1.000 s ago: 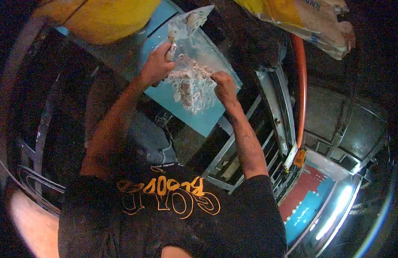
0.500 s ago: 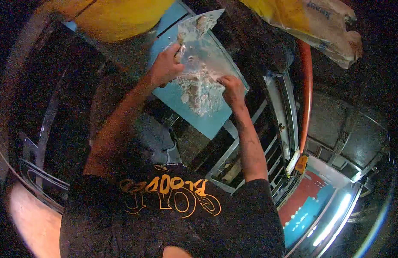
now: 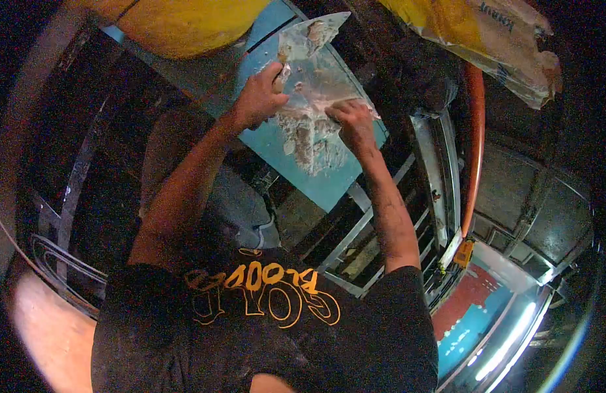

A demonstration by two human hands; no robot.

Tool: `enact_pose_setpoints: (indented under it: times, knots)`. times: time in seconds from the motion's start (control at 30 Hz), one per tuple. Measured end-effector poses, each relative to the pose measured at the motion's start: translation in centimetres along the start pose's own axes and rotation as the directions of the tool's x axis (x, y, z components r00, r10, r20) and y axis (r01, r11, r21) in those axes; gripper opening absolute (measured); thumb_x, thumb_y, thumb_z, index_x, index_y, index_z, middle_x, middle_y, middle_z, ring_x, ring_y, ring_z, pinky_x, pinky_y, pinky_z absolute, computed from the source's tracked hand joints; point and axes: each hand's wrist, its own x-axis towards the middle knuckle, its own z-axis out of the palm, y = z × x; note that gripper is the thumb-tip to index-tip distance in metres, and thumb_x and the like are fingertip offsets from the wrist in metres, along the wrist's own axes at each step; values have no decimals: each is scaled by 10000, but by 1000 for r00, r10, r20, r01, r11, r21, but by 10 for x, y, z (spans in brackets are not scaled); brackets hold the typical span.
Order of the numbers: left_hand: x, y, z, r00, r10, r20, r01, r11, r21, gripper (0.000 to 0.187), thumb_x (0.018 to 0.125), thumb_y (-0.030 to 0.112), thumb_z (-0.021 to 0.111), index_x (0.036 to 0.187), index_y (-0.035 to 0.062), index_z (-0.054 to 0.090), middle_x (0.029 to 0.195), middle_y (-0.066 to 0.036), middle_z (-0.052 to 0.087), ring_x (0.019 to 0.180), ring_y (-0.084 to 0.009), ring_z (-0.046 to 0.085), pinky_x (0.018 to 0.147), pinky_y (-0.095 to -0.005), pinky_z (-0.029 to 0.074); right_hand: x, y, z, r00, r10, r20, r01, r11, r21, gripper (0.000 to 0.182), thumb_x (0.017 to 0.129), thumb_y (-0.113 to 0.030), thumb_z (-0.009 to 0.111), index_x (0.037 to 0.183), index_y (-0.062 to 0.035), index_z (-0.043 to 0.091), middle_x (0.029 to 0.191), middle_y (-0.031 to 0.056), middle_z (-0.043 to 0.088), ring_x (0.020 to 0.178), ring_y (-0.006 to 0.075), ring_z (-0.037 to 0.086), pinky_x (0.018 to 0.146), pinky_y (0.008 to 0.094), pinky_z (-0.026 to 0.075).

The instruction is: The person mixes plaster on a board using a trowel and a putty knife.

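Observation:
Wet, pale plaster-like paste (image 3: 306,147) is smeared in an uneven patch on a light blue board (image 3: 326,187). A broad, thin blade-like sheet (image 3: 322,65) with paste on it lies over the board's upper part. My left hand (image 3: 260,98) is closed around a pale handle (image 3: 278,82) at the sheet's left side. My right hand (image 3: 355,124) has its fingers bent at the sheet's lower right edge, beside the paste; what its fingertips grip is too small to make out.
A large yellow rounded object (image 3: 191,26) is at the upper left. A yellow and brown bag (image 3: 499,39) hangs at the upper right, above an orange pipe (image 3: 474,150). Metal frames (image 3: 434,170) stand right of the board. A yellow tool (image 3: 464,253) is lower right.
My right hand has turned and its fingers reach further over the sheet's edge. My left hand keeps its hold. The whole view has shifted slightly, and the paste beneath the sheet looks more spread.

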Motion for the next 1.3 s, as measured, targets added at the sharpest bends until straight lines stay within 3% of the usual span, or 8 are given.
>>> enact_pose_setpoints:
  times: [0.3, 0.5, 0.63, 0.77, 1.0, 1.17, 1.23, 1.3]
  knots:
    - [2, 4, -2, 995, -86, 55, 88, 995, -41, 455, 669, 108, 626, 1088, -6, 492, 923, -214, 622, 803, -327, 639, 714, -400, 505, -61, 22, -31, 943, 330, -29, -321, 932, 172, 231, 685, 31, 564, 912, -5, 589, 827, 101, 580, 836, 287, 593, 747, 384, 471]
    - [10, -14, 8, 989, 145, -18, -145, 989, -17, 484, 681, 129, 639, 1125, 2, 492, 900, -190, 611, 816, -304, 617, 729, -404, 489, -93, 3, -41, 400, 910, -107, -559, 335, 758, 217, 739, -27, 629, 950, 2, 584, 880, 29, 607, 774, 136, 556, 757, 267, 445]
    - [-11, -5, -1, 980, -97, 175, 133, 968, -211, 540, 711, 151, 683, 1183, 6, 465, 800, -105, 573, 624, -217, 584, 557, -367, 487, -138, 32, -10, 362, 932, -15, -653, 265, 709, 447, 730, -72, 701, 1148, 14, 565, 1076, 77, 639, 894, 192, 612, 811, 322, 475]
    - [-49, 36, 1, 935, -213, 282, 322, 841, -434, 539, 748, 91, 676, 1218, 26, 419, 755, -68, 548, 463, -139, 513, 365, -295, 426, -110, -12, -87, 435, 853, 287, 296, -437, 850, 433, 793, 21, 591, 1217, -22, 519, 1099, 85, 619, 969, 207, 593, 829, 332, 482]
    - [-95, 92, 29, 823, -353, 445, 545, 713, -441, 293, 766, 96, 667, 957, 74, 445, 642, -31, 485, 399, -140, 473, 344, -296, 405, -124, -15, -62, 370, 869, 329, 61, -376, 925, 416, 825, -67, 611, 1226, -26, 508, 1085, 67, 607, 936, 192, 573, 811, 320, 468]
    - [-117, 135, 49, 663, -513, 545, 748, 491, -447, 196, 819, 112, 610, 916, 75, 444, 633, -27, 474, 403, -112, 457, 354, -274, 395, -137, -26, -36, 580, 749, -321, -607, 660, 442, 229, 889, -105, 574, 1097, -16, 608, 1016, 41, 617, 879, 111, 567, 785, 264, 458]
    - [-118, 135, 60, 661, -498, 562, 745, 528, -407, 166, 836, 101, 586, 916, 68, 444, 645, -32, 471, 421, -112, 457, 365, -279, 399, -139, -32, -20, 578, 689, -436, -588, 723, 363, 256, 885, -49, 561, 1140, -28, 566, 1038, 38, 589, 904, 104, 545, 799, 252, 444]
    - [-122, 148, 64, 646, -474, 599, 757, 503, -418, 167, 839, 85, 581, 916, 65, 435, 668, -43, 475, 446, -125, 468, 381, -301, 415, -128, -46, -16, 393, 848, -355, -303, 484, 821, 278, 869, 3, 558, 1139, -39, 511, 1041, 34, 543, 927, 111, 515, 815, 259, 428]
